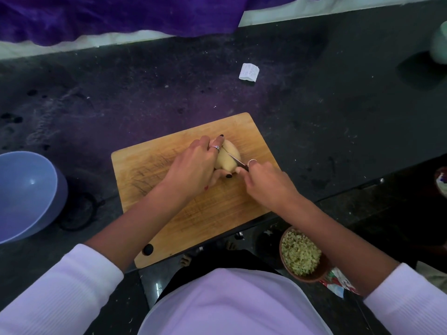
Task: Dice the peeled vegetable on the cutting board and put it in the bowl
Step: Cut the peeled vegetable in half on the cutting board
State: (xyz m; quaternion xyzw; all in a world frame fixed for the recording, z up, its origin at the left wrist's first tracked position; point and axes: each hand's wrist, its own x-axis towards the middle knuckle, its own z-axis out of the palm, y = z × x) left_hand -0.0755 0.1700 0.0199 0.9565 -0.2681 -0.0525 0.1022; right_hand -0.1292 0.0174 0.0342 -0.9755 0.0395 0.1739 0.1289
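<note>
Out at nine o'clock sits one blue bowl [26, 197] on the dark counter [314, 117], open mouth showing, well apart from the action. Moving right, one wooden cutting board [169, 213] lies at the centre, tilted, with a dark hole near its six o'clock corner hanging over the counter edge. Here's the left hand [193, 168], fingers curled over the top of the single peeled vegetable [228, 157], thumb tucked in at its near side, a ring on one finger, gripping it steady. That pale yellow vegetable lies on the board toward its twelve o'clock half, and there's a cut line already showing across it. One knife [235, 159] is in it, blade angled across the vegetable from three o'clock. The right hand [268, 183] is wrapped tight around the handle, forefinger stretched along the top, a ring on it too. Two white sleeves [72, 281] are pushed up the forearms. Up at one o'clock, one small folded white paper [249, 72] lies alone on the counter. Down at five o'clock, below the counter edge, one brown bowl [302, 256] is full of finely chopped pale green bits, partly covered by the right forearm. At twelve o'clock, purple cloth [108, 15] runs along the far edge.
</note>
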